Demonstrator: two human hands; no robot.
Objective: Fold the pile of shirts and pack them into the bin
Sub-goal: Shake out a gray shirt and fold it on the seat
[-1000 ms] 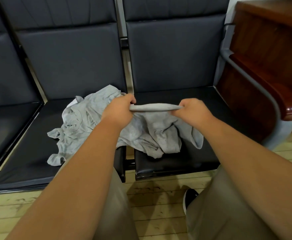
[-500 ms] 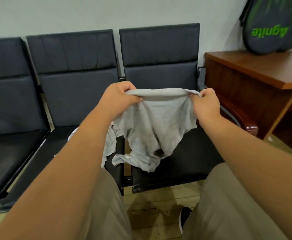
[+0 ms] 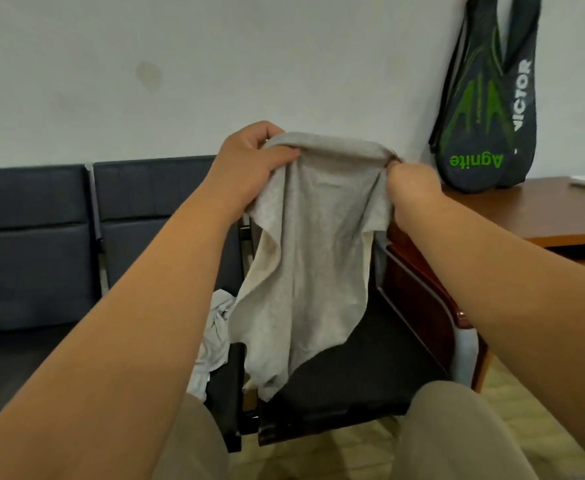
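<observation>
Head view: my left hand [image 3: 249,164] and right hand [image 3: 410,183] each pinched the top edge of a pale grey shirt [image 3: 305,258], which hung limp and wrinkled above the chair [image 3: 353,375].

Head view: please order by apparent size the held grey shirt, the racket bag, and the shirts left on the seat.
1. Held grey shirt, largest, though nearest the camera.
2. Racket bag, cropped at the top edge.
3. Shirts left on the seat, mostly hidden, so their true size is unsure.
</observation>
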